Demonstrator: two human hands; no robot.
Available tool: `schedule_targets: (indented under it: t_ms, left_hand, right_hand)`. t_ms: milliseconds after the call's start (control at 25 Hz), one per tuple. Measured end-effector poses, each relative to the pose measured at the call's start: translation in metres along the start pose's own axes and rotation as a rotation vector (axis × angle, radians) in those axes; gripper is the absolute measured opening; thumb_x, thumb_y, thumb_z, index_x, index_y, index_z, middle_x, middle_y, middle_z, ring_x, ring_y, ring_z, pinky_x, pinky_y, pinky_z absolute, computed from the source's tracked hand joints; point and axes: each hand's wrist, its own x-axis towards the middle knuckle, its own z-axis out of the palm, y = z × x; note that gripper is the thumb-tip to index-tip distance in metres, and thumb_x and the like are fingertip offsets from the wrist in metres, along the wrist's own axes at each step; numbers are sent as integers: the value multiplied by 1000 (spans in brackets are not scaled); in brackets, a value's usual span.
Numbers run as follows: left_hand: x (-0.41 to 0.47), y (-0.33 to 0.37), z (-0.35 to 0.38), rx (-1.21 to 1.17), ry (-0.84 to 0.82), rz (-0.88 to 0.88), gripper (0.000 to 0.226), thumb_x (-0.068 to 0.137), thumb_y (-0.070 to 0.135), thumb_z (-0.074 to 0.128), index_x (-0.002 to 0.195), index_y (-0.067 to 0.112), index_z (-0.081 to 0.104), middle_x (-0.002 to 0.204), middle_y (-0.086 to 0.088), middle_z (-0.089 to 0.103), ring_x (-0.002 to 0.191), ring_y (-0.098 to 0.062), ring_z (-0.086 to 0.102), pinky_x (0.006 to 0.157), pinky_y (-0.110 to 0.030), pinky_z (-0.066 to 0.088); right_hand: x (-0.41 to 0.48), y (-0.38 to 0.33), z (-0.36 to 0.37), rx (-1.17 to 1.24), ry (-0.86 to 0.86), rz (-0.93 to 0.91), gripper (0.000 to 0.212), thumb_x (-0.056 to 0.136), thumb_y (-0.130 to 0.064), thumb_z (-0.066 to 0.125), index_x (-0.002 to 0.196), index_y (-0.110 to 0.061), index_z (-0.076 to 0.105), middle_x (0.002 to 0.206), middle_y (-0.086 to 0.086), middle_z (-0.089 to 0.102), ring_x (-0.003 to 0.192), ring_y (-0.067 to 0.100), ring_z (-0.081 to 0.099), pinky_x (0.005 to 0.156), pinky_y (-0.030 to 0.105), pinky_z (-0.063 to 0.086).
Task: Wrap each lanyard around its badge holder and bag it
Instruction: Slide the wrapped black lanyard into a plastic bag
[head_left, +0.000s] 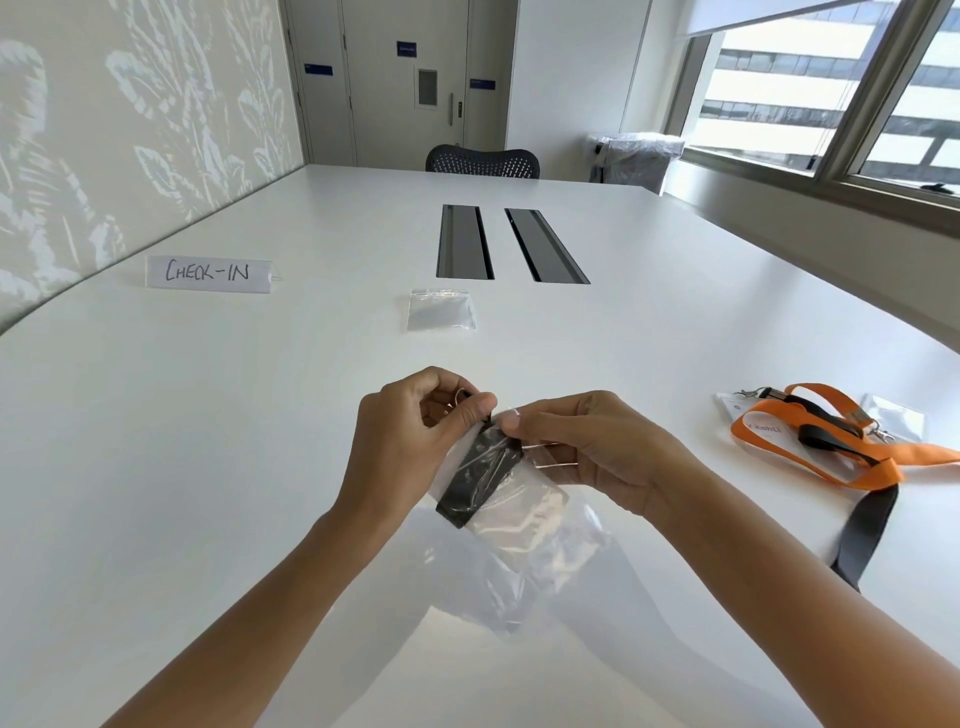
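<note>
Above the white table (208, 441), both hands hold a clear plastic bag (535, 540). Inside it sits a badge holder wrapped in a black lanyard (480, 475). My left hand (410, 431) pinches the bag's top edge, with a metal ring showing between its curled fingers. My right hand (582, 447) pinches the same top edge from the right, its fingers curled behind the bag. An orange lanyard (810, 447) and a black lanyard (862, 530) lie tangled over badge holders (737, 410) at the right. One flat clear bag (441, 310) lies further back in the middle.
A white "CHECK-IN" card (210, 274) stands at the back left. Two dark cable slots (464, 241) are set into the middle of the table. A black chair (482, 158) stands at the far end. Windows run along the right wall.
</note>
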Motion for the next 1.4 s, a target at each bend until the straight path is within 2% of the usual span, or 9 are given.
schedule_targets:
  t_ms: [120, 280, 400, 600, 840, 1000, 1200, 1320, 1400]
  left_hand:
    - [-3, 2, 3, -1, -30, 4, 17, 78, 39, 75, 78, 23, 70, 69, 17, 70, 65, 2, 65, 60, -6, 43]
    - [-6, 4, 5, 1, -38, 21, 20, 79, 43, 73, 78, 24, 67, 68, 15, 69, 64, -2, 64, 58, -9, 45]
    - [-5, 4, 5, 22, -18, 33, 21, 79, 44, 72, 78, 23, 67, 67, 15, 69, 65, 0, 65, 58, -7, 43]
    - [-3, 2, 3, 41, 19, -26, 20, 79, 43, 71, 78, 23, 71, 69, 18, 70, 67, 3, 65, 60, -8, 46]
    - [-7, 5, 8, -20, -5, -112, 20, 77, 47, 73, 72, 28, 73, 64, 12, 70, 61, -7, 65, 58, -18, 49]
    - [-9, 6, 9, -3, -42, -98, 32, 87, 48, 61, 74, 21, 74, 54, 4, 65, 53, -12, 60, 55, -24, 45]
    - [-8, 3, 10, 21, -159, -119, 26, 93, 41, 55, 87, 27, 75, 53, 23, 60, 55, 7, 57, 54, -4, 35]
    - [-5, 2, 10, 10, -166, -160, 45, 88, 57, 45, 87, 22, 73, 59, 12, 61, 54, -3, 57, 55, -7, 38]
    - [-3, 3, 9, -45, -190, -194, 58, 81, 66, 38, 93, 21, 73, 65, 6, 64, 59, -9, 62, 65, -13, 47]
  right_hand:
    - [0, 4, 4, 46, 37, -48, 10, 81, -16, 76, 89, -11, 80, 72, -2, 74, 59, 6, 66, 62, 17, 54]
    - [0, 6, 9, 70, 121, -127, 24, 72, -20, 80, 90, -4, 78, 79, 8, 76, 65, 13, 71, 64, 19, 55]
    - [0, 7, 11, 51, 170, -138, 21, 79, -17, 77, 93, -2, 76, 73, 4, 75, 60, 9, 68, 61, 17, 54]
    - [-2, 1, 7, -12, 89, -99, 23, 82, -14, 73, 101, 0, 73, 94, 16, 76, 79, 18, 72, 70, 22, 57]
    - [-5, 3, 15, -6, 215, -168, 2, 77, -9, 79, 77, -8, 77, 63, 4, 71, 55, 9, 67, 54, 18, 53]
    - [-5, 2, 16, 31, 274, -195, 8, 75, -14, 81, 80, -8, 77, 68, 5, 74, 57, 11, 68, 51, 18, 51]
    - [-3, 2, 18, 56, 336, -197, 8, 74, -14, 82, 78, -9, 77, 69, 8, 73, 57, 13, 66, 53, 21, 52]
    - [-3, 0, 17, 63, 350, -206, 7, 76, -14, 81, 79, -9, 76, 77, 12, 76, 63, 16, 70, 55, 23, 54]
    - [-3, -1, 15, 56, 367, -207, 9, 78, -16, 80, 80, -9, 75, 81, 13, 76, 65, 15, 71, 54, 22, 53]
